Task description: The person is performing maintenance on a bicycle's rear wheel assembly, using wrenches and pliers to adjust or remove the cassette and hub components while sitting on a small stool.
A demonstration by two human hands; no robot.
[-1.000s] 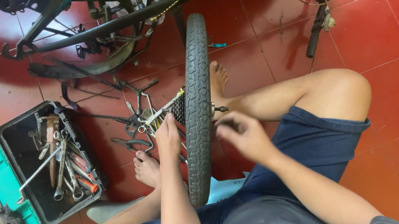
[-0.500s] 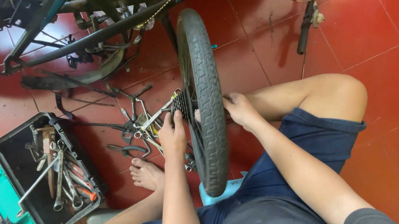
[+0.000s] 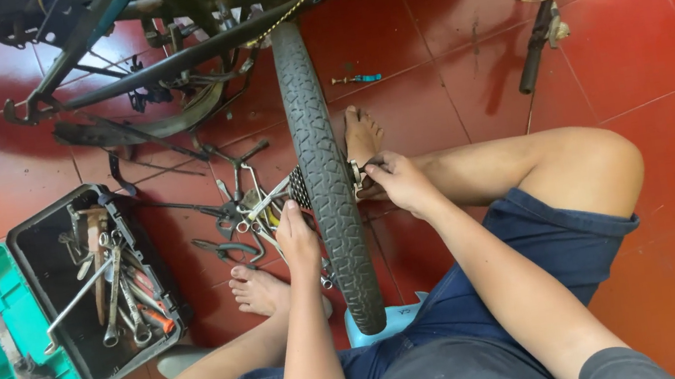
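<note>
Bicycle wheel stands upright on its tyre between the person's legs, on red tile floor. Left hand rests at the sprocket side of the hub, fingers curled; what they grip cannot be told. Right hand pinches a small metal part at the axle end. Open toolbox with wrenches lies left; bicycle frame lies beyond.

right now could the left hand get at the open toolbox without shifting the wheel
Probably yes: the left hand sits on the wheel's left side, the same side as the toolbox, with only loose tools on the floor between.
</note>
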